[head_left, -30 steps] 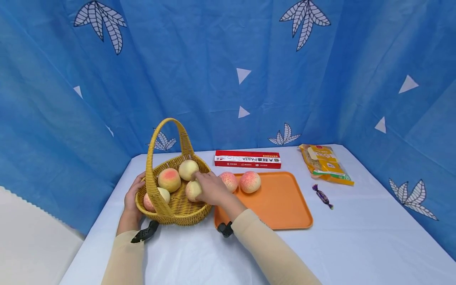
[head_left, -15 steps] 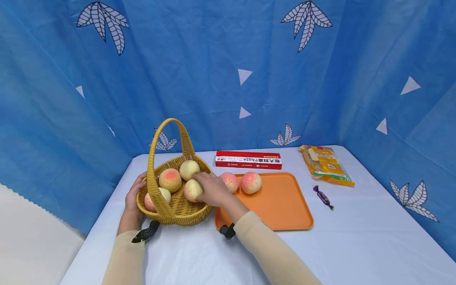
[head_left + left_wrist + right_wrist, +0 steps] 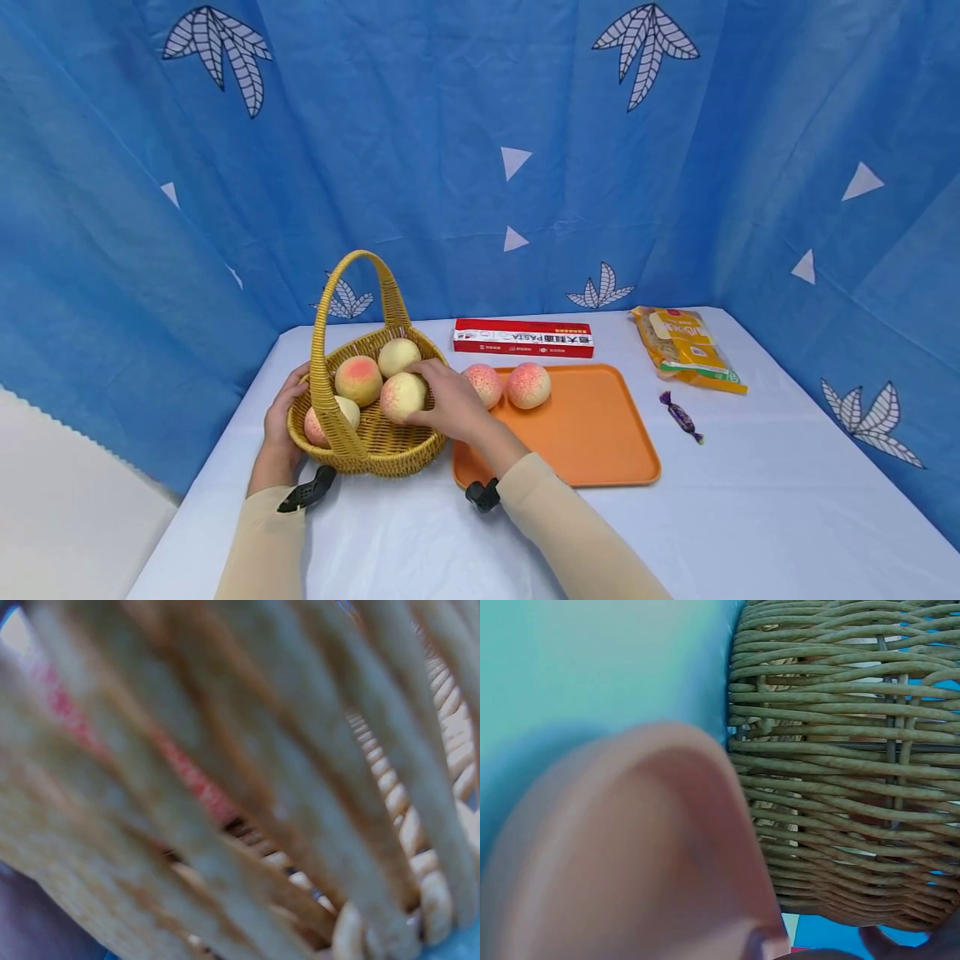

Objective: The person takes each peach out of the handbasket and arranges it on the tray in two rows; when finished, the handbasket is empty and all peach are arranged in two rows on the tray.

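A woven wicker basket [image 3: 390, 465] with a tall arched handle stands on the left of the table. Several peaches are inside, among them one with an orange-red top [image 3: 358, 379] and a pale one [image 3: 398, 357] behind it. At the basket's left side my left hand [image 3: 279, 412] grips the rim. My right hand [image 3: 456, 402] reaches over the right rim and holds a pale peach [image 3: 402, 397] between fingers and thumb. Close up in the left wrist view is the basket's weave [image 3: 285, 772]; the right wrist view shows its outer wall [image 3: 847, 765], but not the held peach.
An orange tray [image 3: 592, 425] lies right of the basket, with two pink-speckled peaches [image 3: 528, 386] at its back left. Behind it is a red pasta box [image 3: 523, 337]. Further right are a yellow food packet [image 3: 686, 346] and a purple wrapped candy [image 3: 682, 417]. A blue curtain [image 3: 450, 167] hangs behind.
The peach in my right hand has shifted slightly left and up inside the basket, and more of it now shows. My left hand stays at the basket's rim.
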